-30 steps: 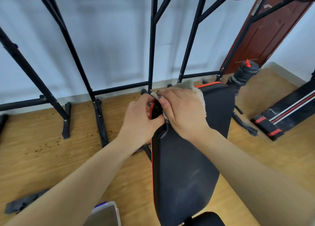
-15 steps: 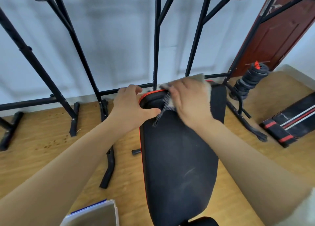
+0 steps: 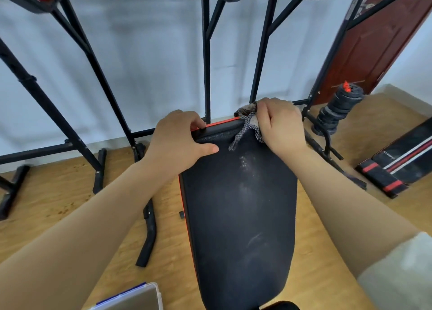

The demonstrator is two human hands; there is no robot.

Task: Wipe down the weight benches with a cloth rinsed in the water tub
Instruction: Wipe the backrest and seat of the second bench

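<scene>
A black padded weight bench [image 3: 240, 211] with red edging runs away from me in the middle of the view; pale smears show on its pad. My left hand [image 3: 180, 141] grips the far left corner of the pad, fingers curled over the red edge and thumb on top. My right hand [image 3: 278, 125] holds a beige cloth [image 3: 247, 120] with a checked trim bunched against the far right corner of the pad. A corner of the clear water tub [image 3: 138, 295] shows at the bottom left.
Black steel rack frames [image 3: 205, 59] stand behind the bench against a white wall. A stacked dumbbell [image 3: 339, 108] leans at the right by a brown door [image 3: 374, 43]. A second bench [image 3: 402, 160] lies on the wooden floor at the far right.
My right hand has slid the cloth rightward along the far end of the pad to its right corner. My left hand stays gripping the left corner. The view has shifted lower and closer.
</scene>
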